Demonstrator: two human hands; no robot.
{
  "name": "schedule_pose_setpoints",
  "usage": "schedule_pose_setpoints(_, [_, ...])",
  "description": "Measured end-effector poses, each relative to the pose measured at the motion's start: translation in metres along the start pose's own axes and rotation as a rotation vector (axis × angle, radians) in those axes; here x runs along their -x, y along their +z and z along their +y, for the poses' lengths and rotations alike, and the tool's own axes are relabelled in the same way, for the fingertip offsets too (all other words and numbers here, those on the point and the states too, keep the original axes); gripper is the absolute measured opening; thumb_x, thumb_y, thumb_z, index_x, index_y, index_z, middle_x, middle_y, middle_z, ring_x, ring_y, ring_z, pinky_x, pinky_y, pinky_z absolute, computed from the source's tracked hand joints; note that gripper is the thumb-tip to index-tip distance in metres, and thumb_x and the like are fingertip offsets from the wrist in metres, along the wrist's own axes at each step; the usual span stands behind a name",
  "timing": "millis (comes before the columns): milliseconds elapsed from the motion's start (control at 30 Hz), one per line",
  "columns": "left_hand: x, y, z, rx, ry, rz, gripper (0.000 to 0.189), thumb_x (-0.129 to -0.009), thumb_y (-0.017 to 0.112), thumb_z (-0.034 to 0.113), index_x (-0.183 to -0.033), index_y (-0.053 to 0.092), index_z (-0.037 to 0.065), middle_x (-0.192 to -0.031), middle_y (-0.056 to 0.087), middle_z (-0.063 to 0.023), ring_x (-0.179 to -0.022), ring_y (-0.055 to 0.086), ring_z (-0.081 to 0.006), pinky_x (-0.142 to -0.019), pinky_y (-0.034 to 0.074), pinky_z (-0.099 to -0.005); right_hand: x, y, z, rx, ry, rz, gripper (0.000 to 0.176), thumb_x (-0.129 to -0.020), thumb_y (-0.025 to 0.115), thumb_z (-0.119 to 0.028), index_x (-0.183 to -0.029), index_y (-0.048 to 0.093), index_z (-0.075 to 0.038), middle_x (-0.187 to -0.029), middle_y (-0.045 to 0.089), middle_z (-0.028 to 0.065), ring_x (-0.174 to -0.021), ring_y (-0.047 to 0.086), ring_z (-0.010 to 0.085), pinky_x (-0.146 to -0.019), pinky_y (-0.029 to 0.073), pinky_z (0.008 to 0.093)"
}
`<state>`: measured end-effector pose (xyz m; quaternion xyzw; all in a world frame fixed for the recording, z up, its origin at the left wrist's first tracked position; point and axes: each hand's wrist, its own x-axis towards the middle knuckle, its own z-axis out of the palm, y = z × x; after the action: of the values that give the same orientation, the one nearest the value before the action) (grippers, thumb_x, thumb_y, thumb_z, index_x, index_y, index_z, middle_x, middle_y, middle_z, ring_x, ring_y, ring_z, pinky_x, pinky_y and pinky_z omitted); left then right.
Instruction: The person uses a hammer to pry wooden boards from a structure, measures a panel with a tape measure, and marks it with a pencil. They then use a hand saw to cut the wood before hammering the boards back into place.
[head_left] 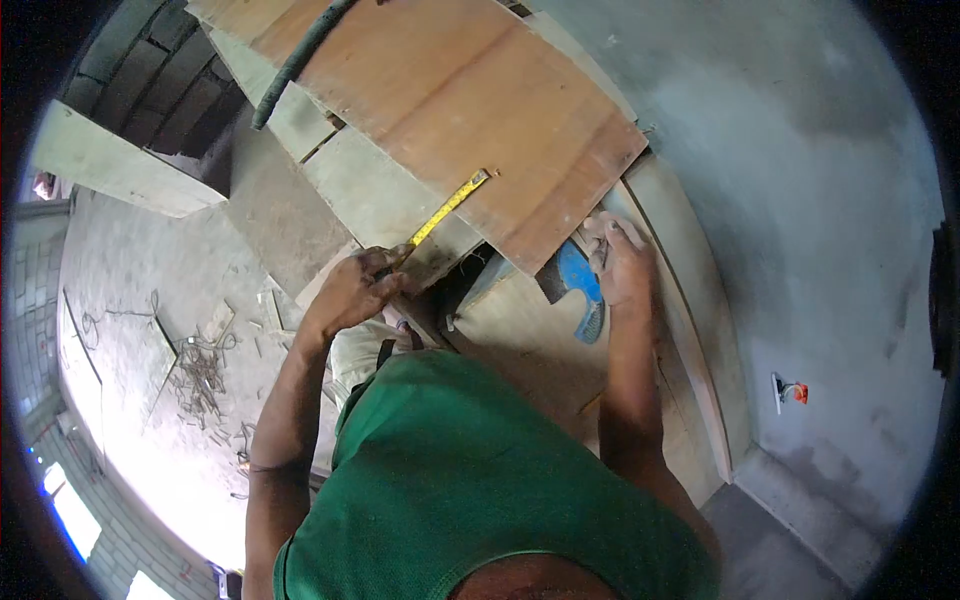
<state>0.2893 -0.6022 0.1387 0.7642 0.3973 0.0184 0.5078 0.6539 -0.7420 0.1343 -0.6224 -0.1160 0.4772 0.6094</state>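
My left hand (358, 288) is closed around a tape measure, whose case is mostly hidden by the fingers. Its yellow blade (448, 208) reaches up and right across a pale board (375, 190) onto a brown plywood sheet (490, 110). My right hand (622, 262) has its fingers curled by the sheet's lower right corner; whatever they hold, if anything, I cannot make out. Just left of that hand lies a handsaw with a blue handle (577, 278), its dark blade partly under the plywood.
A dark rod or tube (298, 62) crosses the sheet's upper left. A long wooden strip (680, 310) runs along the right, beside a grey wall (800, 200) with an orange-marked fitting (797, 393). Wood scraps (200, 375) litter the floor at left. A pale panel (125, 160) stands near grey blocks.
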Motion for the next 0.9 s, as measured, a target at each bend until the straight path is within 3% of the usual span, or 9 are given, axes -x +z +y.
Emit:
schedule_pose_setpoints(133, [0.0, 0.003, -0.007, 0.073, -0.031, 0.024, 0.039, -0.091, 0.06, 0.032, -0.122, 0.065, 0.008, -0.117, 0.064, -0.0195, -0.106, 0.06, -0.0365, -0.093, 0.047, -0.0389, -0.01, 0.031, 0.004, -0.245, 0.051, -0.005, 0.022, -0.094, 0.06, -0.019, -0.11, 0.057, -0.004, -0.094, 0.066, 0.0094, -0.077, 0.059, 0.0164, -0.057, 0.043, 0.0261])
schedule_pose_setpoints(200, [0.0, 0.004, -0.009, 0.076, -0.014, 0.027, 0.041, -0.091, 0.06, 0.031, -0.125, 0.063, 0.008, -0.117, 0.064, -0.0198, -0.107, 0.06, -0.0364, -0.093, 0.047, -0.039, -0.023, 0.045, 0.009, -0.405, 0.034, -0.152, 0.02, -0.094, 0.063, -0.021, -0.107, 0.057, -0.007, -0.092, 0.064, 0.006, -0.079, 0.058, 0.0162, -0.061, 0.042, 0.0262])
schedule_pose_setpoints(233, [0.0, 0.005, -0.01, 0.08, 0.01, 0.026, 0.044, -0.091, 0.061, 0.031, -0.128, 0.06, 0.007, -0.117, 0.063, -0.02, -0.107, 0.06, -0.0363, -0.093, 0.047, -0.0392, -0.027, 0.054, 0.006, -0.388, 0.05, -0.188, 0.018, -0.094, 0.063, -0.023, -0.106, 0.059, -0.01, -0.094, 0.061, 0.0012, -0.083, 0.056, 0.015, -0.064, 0.042, 0.0253])
schedule_pose_setpoints(467, [-0.002, 0.006, -0.016, 0.109, 0.013, 0.041, 0.045, -0.091, 0.061, 0.031, -0.128, 0.06, 0.007, -0.116, 0.063, -0.0215, -0.104, 0.062, -0.0351, -0.091, 0.047, -0.0389, -0.057, 0.1, -0.003, -0.258, -0.038, -0.193, 0.016, -0.093, 0.064, -0.022, -0.1, 0.06, -0.007, -0.085, 0.057, -0.0015, -0.072, 0.05, 0.0096, -0.06, 0.039, 0.0241])
schedule_pose_setpoints(533, [-0.001, 0.001, -0.011, 0.102, -0.011, 0.018, 0.044, -0.09, 0.061, 0.03, -0.128, 0.061, 0.007, -0.113, 0.064, -0.0209, -0.103, 0.062, -0.0345, -0.089, 0.048, -0.0386, -0.058, 0.11, -0.009, 0.072, -0.06, -0.07, 0.019, -0.092, 0.065, -0.021, -0.099, 0.06, -0.005, -0.079, 0.055, -0.0026, -0.064, 0.045, 0.005, -0.054, 0.036, 0.0219])
schedule_pose_setpoints(667, [0.0, -0.006, -0.002, 0.052, -0.08, -0.049, 0.042, -0.093, 0.06, 0.024, -0.132, 0.058, 0.007, -0.119, 0.063, -0.0172, -0.109, 0.061, -0.0271, -0.096, 0.046, -0.0353, -0.059, 0.124, -0.011, 0.3, -0.104, -0.07, 0.018, -0.091, 0.065, -0.019, -0.099, 0.061, -0.004, -0.074, 0.053, -0.0036, -0.059, 0.04, 0.0018, -0.049, 0.032, 0.021])
schedule_pose_setpoints(767, [0.001, -0.003, -0.005, 0.148, -0.066, -0.017, 0.042, -0.092, 0.061, 0.025, -0.131, 0.059, 0.008, -0.118, 0.063, -0.0192, -0.107, 0.061, -0.0304, -0.095, 0.046, -0.0368, -0.064, 0.128, -0.006, 0.597, -0.225, -0.131, 0.018, -0.089, 0.066, -0.017, -0.1, 0.064, -0.003, -0.075, 0.061, -0.0014, -0.062, 0.049, 0.0042, -0.055, 0.042, 0.0237])
schedule_pose_setpoints(833, [0.003, -0.007, 0.002, 0.108, -0.077, -0.03, 0.044, -0.092, 0.061, 0.027, -0.131, 0.059, 0.009, -0.115, 0.063, -0.0204, -0.105, 0.062, -0.0313, -0.093, 0.047, -0.0372, -0.06, 0.133, -0.007, 0.852, -0.39, -0.108, 0.019, -0.088, 0.065, -0.017, -0.1, 0.067, -0.003, -0.084, 0.069, 0.0047, -0.073, 0.062, 0.0109, -0.067, 0.05, 0.028])
schedule_pose_setpoints(900, [0.002, -0.003, -0.005, 0.074, -0.044, -0.005, 0.044, -0.091, 0.061, 0.029, -0.13, 0.06, 0.009, -0.113, 0.064, -0.0205, -0.102, 0.063, -0.0322, -0.09, 0.048, -0.0376, -0.063, 0.133, -0.005, 0.943, -0.36, -0.099, 0.021, -0.088, 0.065, -0.019, -0.101, 0.068, -0.003, -0.089, 0.071, 0.0077, -0.08, 0.065, 0.0156, -0.073, 0.051, 0.0303])
